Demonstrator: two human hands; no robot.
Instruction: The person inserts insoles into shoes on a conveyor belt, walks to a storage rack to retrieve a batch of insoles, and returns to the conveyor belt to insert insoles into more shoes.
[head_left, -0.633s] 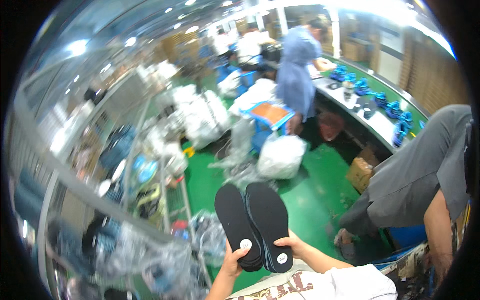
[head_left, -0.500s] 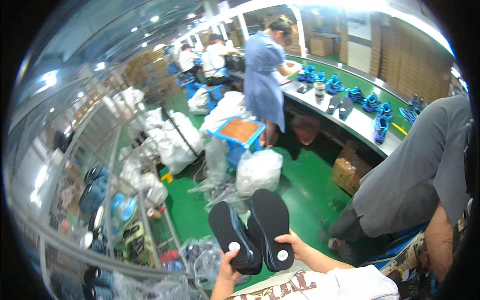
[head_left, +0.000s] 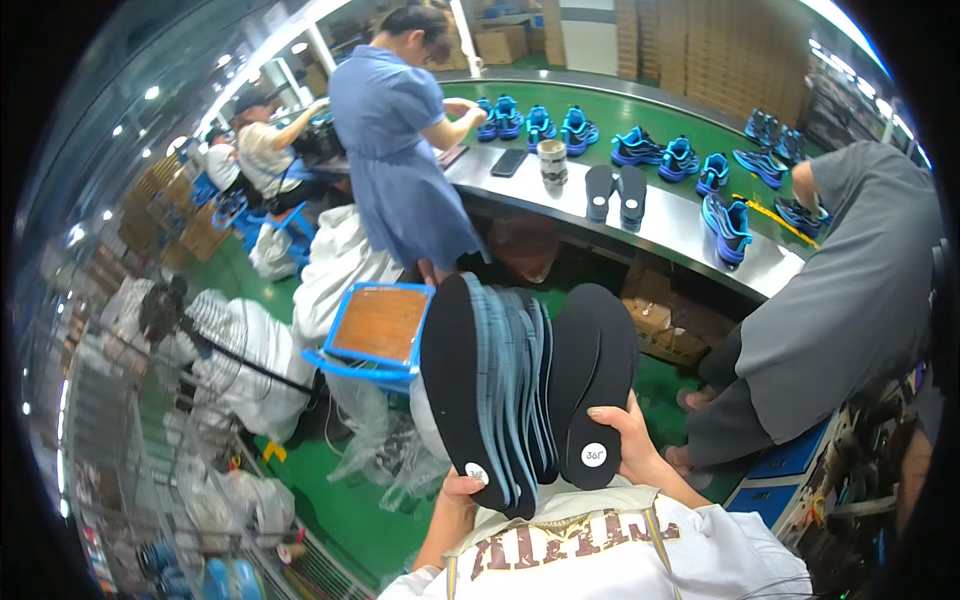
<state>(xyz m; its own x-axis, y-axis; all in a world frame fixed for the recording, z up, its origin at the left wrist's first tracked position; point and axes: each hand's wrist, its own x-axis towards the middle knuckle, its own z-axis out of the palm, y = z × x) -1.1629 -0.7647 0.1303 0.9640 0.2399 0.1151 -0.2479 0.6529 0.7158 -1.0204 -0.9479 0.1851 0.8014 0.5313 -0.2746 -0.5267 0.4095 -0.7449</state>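
Observation:
In front of my chest I hold two stacks of black shoe insoles with round white stickers at their heels. My left hand [head_left: 458,505] is closed around the heel end of the left stack [head_left: 450,370], whose many blue-grey edges are fanned toward the middle. My right hand [head_left: 628,438] grips the right stack [head_left: 610,340] at its heel side, thumb on the top insole. The two stacks lean close together at their inner edges. Most fingers of both hands are hidden behind the insoles.
Beyond my hands a metal bench [head_left: 560,200] bears more black insoles [head_left: 631,195], a phone [head_left: 509,163] and a tape roll [head_left: 552,165]. Blue-black sneakers [head_left: 728,228] line the green belt. A person in blue [head_left: 400,150] stands left; a person in grey [head_left: 840,300] right. A blue stool [head_left: 380,325] stands nearby.
My view has swung right toward the bench. Both insole stacks are higher and nearer, and the left one is more fanned out. The person in grey now has a hand at a sneaker.

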